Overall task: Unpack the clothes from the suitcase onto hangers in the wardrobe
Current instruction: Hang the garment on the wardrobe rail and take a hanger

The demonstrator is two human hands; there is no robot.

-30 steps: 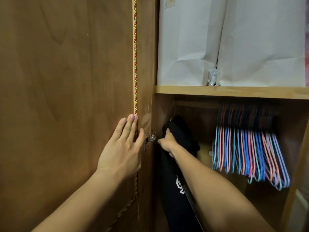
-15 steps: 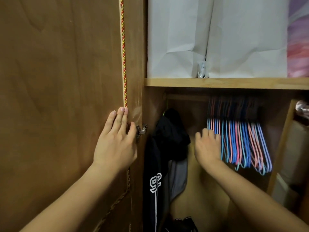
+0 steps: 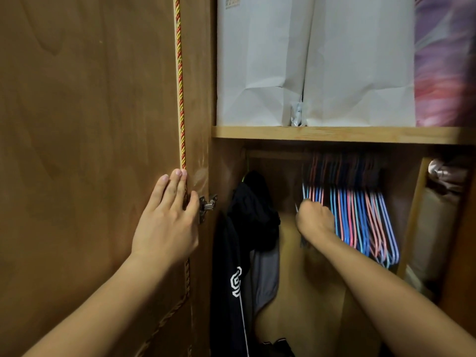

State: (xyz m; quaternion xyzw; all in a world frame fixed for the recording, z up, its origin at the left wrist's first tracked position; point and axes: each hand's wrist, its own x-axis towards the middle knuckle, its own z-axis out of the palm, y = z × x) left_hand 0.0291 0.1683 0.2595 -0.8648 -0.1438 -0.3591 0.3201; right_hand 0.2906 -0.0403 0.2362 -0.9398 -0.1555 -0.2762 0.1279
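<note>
Inside the open wardrobe a black garment with a white logo hangs at the left end under the shelf. To its right hangs a tight bunch of blue, pink and teal wire hangers. My right hand reaches in and its curled fingers grip the leftmost hanger of the bunch. My left hand lies flat with straight fingers against the inside of the wooden door, beside a red-and-gold cord. The suitcase is out of sight.
The wooden shelf above the hangers carries two white paper bags and a pink-purple fabric. A metal hinge sits at the door edge. A side compartment at the right holds pale bundles.
My right hand left the black garment, moved right across the wardrobe and closed on the leftmost hanger. My left hand stayed pressed on the door.
</note>
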